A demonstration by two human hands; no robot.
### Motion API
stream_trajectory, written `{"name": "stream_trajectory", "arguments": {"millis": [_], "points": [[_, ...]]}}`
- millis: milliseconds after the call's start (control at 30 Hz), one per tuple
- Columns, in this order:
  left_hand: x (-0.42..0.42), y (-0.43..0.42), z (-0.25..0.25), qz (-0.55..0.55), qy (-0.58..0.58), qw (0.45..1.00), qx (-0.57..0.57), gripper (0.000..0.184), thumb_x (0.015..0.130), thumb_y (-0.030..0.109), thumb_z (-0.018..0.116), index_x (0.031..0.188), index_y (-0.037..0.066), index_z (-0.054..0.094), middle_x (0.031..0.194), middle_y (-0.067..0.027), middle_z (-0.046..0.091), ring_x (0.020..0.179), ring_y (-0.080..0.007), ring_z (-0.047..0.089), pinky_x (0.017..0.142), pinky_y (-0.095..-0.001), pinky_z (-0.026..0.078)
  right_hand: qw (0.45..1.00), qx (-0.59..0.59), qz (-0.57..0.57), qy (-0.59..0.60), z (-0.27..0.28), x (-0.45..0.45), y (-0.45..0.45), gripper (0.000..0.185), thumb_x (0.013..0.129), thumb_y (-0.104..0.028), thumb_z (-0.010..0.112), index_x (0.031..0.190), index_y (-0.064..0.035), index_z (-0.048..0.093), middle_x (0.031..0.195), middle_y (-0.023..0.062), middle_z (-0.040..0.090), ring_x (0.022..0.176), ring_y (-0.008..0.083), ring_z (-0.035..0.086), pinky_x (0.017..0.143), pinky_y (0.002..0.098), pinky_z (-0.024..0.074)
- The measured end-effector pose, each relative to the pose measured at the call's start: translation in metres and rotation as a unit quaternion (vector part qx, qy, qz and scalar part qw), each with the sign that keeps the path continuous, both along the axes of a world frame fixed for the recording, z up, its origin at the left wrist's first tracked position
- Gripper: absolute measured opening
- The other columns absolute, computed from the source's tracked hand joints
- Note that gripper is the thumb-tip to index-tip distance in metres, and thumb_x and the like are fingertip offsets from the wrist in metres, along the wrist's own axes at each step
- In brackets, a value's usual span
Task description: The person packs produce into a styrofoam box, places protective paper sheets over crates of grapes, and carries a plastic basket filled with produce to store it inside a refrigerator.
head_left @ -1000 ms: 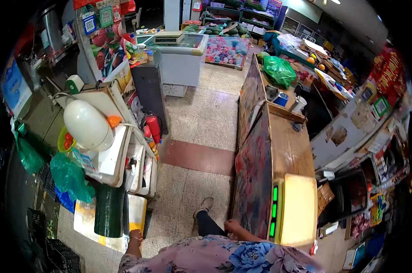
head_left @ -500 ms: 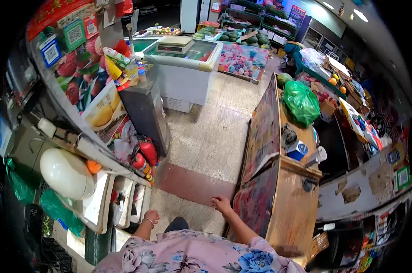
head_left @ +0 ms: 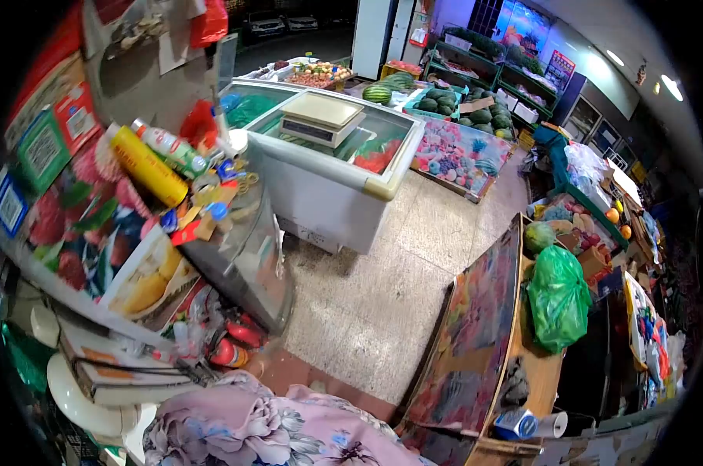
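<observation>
Neither of my hands shows at this moment; the floral shirt (head_left: 235, 419) fills the bottom of the head view. To my left, a grey stand (head_left: 250, 264) carries a yellow spray can (head_left: 148, 165), a white-and-green can (head_left: 169, 147) and scissors (head_left: 245, 183) among small clutter. Ahead is a white chest freezer (head_left: 320, 198) with a weighing scale (head_left: 320, 118) on its glass top. On the wooden counter (head_left: 526, 373) at my right sit a full green plastic bag (head_left: 557, 299), a blue-and-white box (head_left: 514, 425) and a white roll (head_left: 551, 425).
A tiled floor (head_left: 367, 311) runs between the stand and the counter's printed side panel (head_left: 468, 334). Red bottles (head_left: 229, 353) stand low at the left. Watermelons (head_left: 437, 102) fill crates beyond the freezer, with shelves (head_left: 468, 66) behind. Fruit crates (head_left: 592, 210) line the right.
My viewpoint has moved forward, so the freezer, stand and counter appear closer and have shifted in view. Both hands, seen earlier with nothing evident in them, have left the view.
</observation>
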State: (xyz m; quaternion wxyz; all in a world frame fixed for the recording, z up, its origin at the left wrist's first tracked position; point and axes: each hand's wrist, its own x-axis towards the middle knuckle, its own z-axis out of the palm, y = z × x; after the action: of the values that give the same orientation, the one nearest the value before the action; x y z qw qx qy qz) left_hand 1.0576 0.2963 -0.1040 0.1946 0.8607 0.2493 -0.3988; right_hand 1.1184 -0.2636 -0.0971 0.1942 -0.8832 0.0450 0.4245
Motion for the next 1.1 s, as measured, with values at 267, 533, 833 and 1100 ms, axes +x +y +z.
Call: {"name": "stream_trajectory", "arguments": {"millis": [267,533,833,1100], "points": [[0.308,-0.052,0.052,0.285,-0.284,0.894,-0.197,0.012,0.066,0.017,0.051,0.059,0.007,0.053,0.053,-0.0011,0.049,0.046,-0.0159,0.045,0.042,-0.0323,0.039,0.993,0.031,-0.112,0.028,-0.013,0.167,0.031,0.032,0.074,-0.028,0.045,0.078,0.0031,0.054,0.071,0.0212,0.054,0.056,0.0323,0.051,0.048,0.0393,0.0414],[0.44,-0.13,0.104,-0.053,-0.046,0.979,-0.192,0.015,0.068,0.021,0.051,0.07,0.007,0.057,0.067,-0.0096,0.056,0.062,-0.024,0.054,0.056,-0.0356,0.045,0.924,0.222,-0.292,0.111,-0.017,0.426,0.032,0.03,0.075,-0.026,0.044,0.073,0.0028,0.053,0.064,0.0169,0.053,0.048,0.0283,0.048,0.041,0.0378,0.0395],[0.556,-0.074,0.062,-0.262,-0.08,0.956,0.101,0.023,0.075,0.013,0.047,0.092,0.01,0.061,0.09,-0.0087,0.06,0.083,-0.0235,0.058,0.07,-0.0337,0.047,0.855,0.372,-0.355,0.061,0.122,0.69,0.155,0.018,0.08,-0.021,0.048,0.092,-0.0071,0.05,0.077,0.0054,0.055,0.064,0.0149,0.054,0.054,0.0298,0.0436],[0.746,-0.078,0.072,-0.258,-0.156,0.947,-0.112,0.019,0.071,0.016,0.049,0.085,0.008,0.058,0.08,-0.0135,0.059,0.078,-0.0283,0.057,0.065,-0.0382,0.045,0.872,0.327,-0.288,0.222,0.058,0.824,0.175,0.027,0.082,-0.019,0.045,0.106,-0.0064,0.044,0.084,0.0085,0.055,0.069,0.0184,0.054,0.059,0.0348,0.0464]]}}
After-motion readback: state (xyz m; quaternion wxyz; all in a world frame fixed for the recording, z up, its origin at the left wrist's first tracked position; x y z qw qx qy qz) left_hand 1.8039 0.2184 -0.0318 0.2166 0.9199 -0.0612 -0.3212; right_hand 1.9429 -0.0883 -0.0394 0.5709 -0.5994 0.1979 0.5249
